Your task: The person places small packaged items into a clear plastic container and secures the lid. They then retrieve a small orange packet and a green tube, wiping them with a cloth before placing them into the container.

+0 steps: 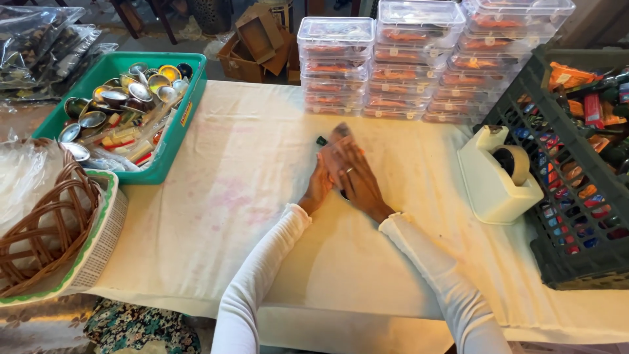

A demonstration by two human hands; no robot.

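Note:
Both of my hands lie together on the cream tablecloth [249,196] near the middle of the table. My right hand [357,177], with a ring on one finger, lies flat over a small clear packet [341,133] with reddish content. My left hand [318,187] presses against the packet's left side from beneath the right hand. A small dark piece [322,140] pokes out at the packet's far left corner. White sleeves cover both forearms.
A green tray [171,134] of small metal bowls and packets stands at the far left. A wicker basket [39,223] sits near left. Stacks of clear lidded boxes [393,65] line the back. A white tape dispenser [498,174] and a dark crate [563,236] of packets stand at right.

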